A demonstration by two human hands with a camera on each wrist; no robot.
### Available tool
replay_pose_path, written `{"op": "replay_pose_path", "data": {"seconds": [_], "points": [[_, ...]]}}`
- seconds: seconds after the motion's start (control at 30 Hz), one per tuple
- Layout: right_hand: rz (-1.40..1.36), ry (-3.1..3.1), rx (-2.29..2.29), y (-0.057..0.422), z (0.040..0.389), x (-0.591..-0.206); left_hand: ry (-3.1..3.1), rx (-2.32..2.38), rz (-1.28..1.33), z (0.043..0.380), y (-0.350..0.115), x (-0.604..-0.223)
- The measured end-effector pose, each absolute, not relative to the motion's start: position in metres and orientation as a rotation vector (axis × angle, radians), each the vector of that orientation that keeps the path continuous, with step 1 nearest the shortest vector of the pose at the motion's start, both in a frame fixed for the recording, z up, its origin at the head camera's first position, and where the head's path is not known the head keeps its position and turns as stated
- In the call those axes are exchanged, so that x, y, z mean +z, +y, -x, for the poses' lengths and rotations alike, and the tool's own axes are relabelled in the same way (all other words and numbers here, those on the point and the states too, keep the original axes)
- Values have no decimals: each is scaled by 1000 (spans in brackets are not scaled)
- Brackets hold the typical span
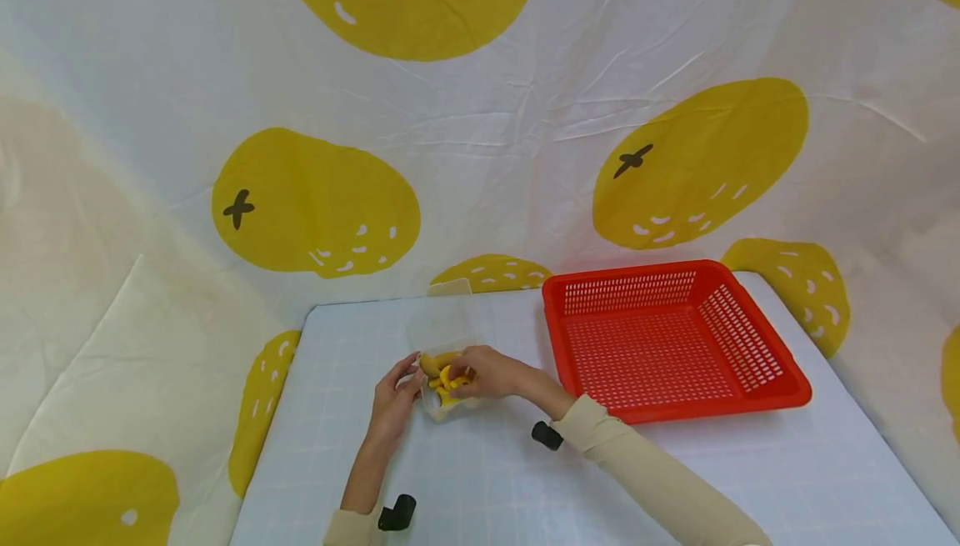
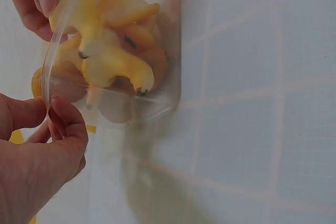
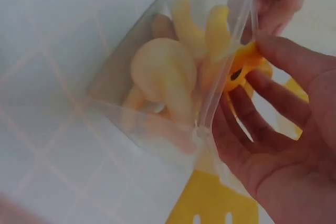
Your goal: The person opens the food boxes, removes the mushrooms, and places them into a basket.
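Note:
A clear plastic box stands on the table with its transparent lid raised behind it. Inside lie several yellow, forked pieces, some with dark tips; their exact kind is unclear. A tan, rounded piece sits at the box's left side. My left hand pinches the box's rim between thumb and fingers, plainest in the left wrist view. My right hand reaches into the box opening and pinches a yellow piece with a dark mark; part of that piece is hidden by the fingers.
To the right of the box is a red perforated plastic basket. The table has a pale checked cover. Behind it hangs a white cloth printed with large yellow fruit. Each wrist carries a black device.

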State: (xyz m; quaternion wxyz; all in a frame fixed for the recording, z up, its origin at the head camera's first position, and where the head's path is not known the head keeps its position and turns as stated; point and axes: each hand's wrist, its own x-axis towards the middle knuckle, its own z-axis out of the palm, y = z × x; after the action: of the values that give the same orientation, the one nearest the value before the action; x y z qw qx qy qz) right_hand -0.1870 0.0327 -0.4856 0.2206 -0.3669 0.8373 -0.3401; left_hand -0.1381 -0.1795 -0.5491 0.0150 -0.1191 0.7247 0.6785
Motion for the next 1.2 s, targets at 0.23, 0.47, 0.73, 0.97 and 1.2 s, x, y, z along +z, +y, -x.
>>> {"op": "replay_pose_path", "data": {"seconds": [0.23,0.47,0.73,0.97,1.2], "points": [[1009,2228,-1086,42,194,-487,2270,2084,390,138,-180,-549],[911,2228,-1211,60,199,-482,2263,2087,380,139,-180,-548],[756,2229,-1332,88,203,-475,2261,2088,388,139,-179,-550],[605,2230,-1382,115,209,-468,2281,2060,414,139,-178,-551],[491,2153,-1531,140,213,-467,2294,2065,409,139,-178,-550]]}}
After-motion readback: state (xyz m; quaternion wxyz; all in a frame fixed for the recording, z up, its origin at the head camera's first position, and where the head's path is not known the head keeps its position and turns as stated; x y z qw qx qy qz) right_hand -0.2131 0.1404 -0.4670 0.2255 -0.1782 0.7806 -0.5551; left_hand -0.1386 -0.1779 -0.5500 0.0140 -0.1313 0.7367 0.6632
